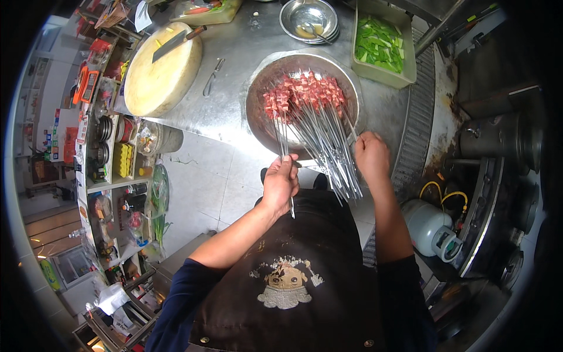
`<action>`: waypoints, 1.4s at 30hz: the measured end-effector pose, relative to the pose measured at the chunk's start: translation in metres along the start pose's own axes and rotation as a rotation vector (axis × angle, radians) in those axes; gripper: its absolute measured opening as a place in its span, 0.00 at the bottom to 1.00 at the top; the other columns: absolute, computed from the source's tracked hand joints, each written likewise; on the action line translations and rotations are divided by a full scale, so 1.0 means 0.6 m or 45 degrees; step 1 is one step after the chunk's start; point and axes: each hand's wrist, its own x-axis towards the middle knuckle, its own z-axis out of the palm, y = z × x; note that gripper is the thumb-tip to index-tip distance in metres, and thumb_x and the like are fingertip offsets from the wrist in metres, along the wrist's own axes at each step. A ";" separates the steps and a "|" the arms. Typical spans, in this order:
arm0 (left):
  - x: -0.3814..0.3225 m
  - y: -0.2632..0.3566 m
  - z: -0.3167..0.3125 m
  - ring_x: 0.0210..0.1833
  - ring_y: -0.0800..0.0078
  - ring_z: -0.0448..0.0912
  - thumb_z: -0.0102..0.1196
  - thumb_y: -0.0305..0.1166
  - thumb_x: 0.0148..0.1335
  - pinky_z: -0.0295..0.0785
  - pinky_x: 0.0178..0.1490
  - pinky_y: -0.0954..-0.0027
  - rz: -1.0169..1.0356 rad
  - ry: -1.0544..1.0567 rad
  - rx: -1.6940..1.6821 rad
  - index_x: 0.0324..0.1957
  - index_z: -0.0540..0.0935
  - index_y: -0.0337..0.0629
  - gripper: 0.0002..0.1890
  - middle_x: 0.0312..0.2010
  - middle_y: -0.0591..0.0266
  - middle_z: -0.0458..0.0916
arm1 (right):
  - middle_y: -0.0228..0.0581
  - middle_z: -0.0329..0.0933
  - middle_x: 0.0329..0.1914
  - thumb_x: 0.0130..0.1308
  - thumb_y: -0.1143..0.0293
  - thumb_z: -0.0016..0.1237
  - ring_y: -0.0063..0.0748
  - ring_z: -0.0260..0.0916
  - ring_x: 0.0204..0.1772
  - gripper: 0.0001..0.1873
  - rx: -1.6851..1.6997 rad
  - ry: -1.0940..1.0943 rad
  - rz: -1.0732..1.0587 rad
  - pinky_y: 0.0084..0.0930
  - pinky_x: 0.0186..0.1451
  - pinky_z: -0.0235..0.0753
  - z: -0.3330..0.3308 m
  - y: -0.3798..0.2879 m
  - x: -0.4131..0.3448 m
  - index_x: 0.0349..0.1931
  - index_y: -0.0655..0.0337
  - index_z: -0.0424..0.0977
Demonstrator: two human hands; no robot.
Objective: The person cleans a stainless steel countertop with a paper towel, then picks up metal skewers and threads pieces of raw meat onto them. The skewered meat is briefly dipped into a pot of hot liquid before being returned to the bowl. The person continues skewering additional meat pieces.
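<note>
A wide metal bowl [259, 125] sits at the edge of the steel worktable. Raw meat cubes [310, 90] on flat metal skewers rest inside it, and a thick bundle of bare skewer ends [334, 154] fans out over the near rim. My left hand [281, 180] grips a few of the skewers by their lower ends, left of the bundle; their meat ends lie in the bowl. To the right of the bundle, my right hand [373, 156] is closed around a thin metal rod [350, 123] that slants into the bowl; its far end is hidden.
A round chopping block [154, 92] bears a cleaver [173, 46]; a peeler [213, 77] lies beside it. Stacked steel bowls [288, 22] with a spoon stand behind. A plastic tub [382, 75] holds cut greens. Shelving [132, 185] is at left, a gas cylinder [424, 224] at right.
</note>
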 end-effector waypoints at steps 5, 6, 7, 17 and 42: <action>-0.002 -0.002 0.000 0.16 0.85 0.56 0.41 0.39 0.79 0.52 0.16 0.79 0.015 0.007 0.005 0.48 0.74 0.45 0.11 0.22 0.73 0.66 | 0.52 0.81 0.35 0.65 0.60 0.54 0.59 0.78 0.40 0.14 0.234 -0.247 0.222 0.50 0.44 0.75 -0.006 0.002 0.013 0.34 0.63 0.75; -0.003 -0.002 -0.001 0.16 0.85 0.56 0.41 0.39 0.79 0.52 0.16 0.79 0.015 0.001 0.002 0.48 0.74 0.45 0.11 0.22 0.73 0.66 | 0.52 0.80 0.33 0.64 0.60 0.55 0.60 0.78 0.39 0.14 0.188 -0.234 0.203 0.50 0.43 0.75 -0.004 0.000 0.012 0.34 0.63 0.74; -0.003 -0.002 -0.001 0.16 0.85 0.56 0.41 0.39 0.79 0.52 0.16 0.79 0.015 -0.002 0.000 0.48 0.74 0.45 0.11 0.22 0.73 0.66 | 0.53 0.80 0.31 0.64 0.60 0.56 0.61 0.78 0.38 0.14 0.143 -0.214 0.181 0.50 0.42 0.74 -0.003 -0.003 0.011 0.34 0.63 0.74; -0.005 0.001 -0.007 0.16 0.85 0.56 0.42 0.38 0.78 0.53 0.16 0.79 0.018 0.014 -0.009 0.48 0.75 0.45 0.11 0.22 0.73 0.67 | 0.50 0.81 0.37 0.64 0.70 0.48 0.54 0.81 0.41 0.07 -0.341 -0.231 -0.163 0.46 0.45 0.81 0.009 -0.033 0.027 0.38 0.64 0.74; -0.003 -0.013 0.007 0.36 0.71 0.83 0.41 0.38 0.79 0.86 0.40 0.67 -0.058 -0.138 -0.008 0.53 0.73 0.44 0.12 0.41 0.60 0.79 | 0.35 0.76 0.26 0.73 0.67 0.47 0.26 0.75 0.29 0.10 1.357 -0.451 0.199 0.26 0.32 0.74 0.050 -0.147 -0.059 0.38 0.64 0.73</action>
